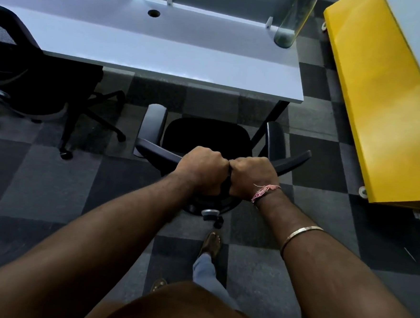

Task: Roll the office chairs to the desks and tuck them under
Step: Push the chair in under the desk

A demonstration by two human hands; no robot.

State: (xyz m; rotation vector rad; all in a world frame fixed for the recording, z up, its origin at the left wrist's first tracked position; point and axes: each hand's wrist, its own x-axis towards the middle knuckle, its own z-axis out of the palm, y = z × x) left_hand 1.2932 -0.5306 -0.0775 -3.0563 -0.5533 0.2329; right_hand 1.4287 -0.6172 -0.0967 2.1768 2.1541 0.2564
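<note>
Both hands clench the top of the backrest of a black swivel office chair point(207, 133) with grey armrests: the left hand point(201, 168) and right hand point(251, 178) touch knuckle to knuckle. The chair stands on the chequered carpet just before the long white counter point(161, 53), not under it. A second black chair point(33, 77) sits partly under the counter, left.

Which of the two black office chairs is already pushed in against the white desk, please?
The black chair at the left, its seat meeting the white desk; the gripped chair stands clear.
</note>
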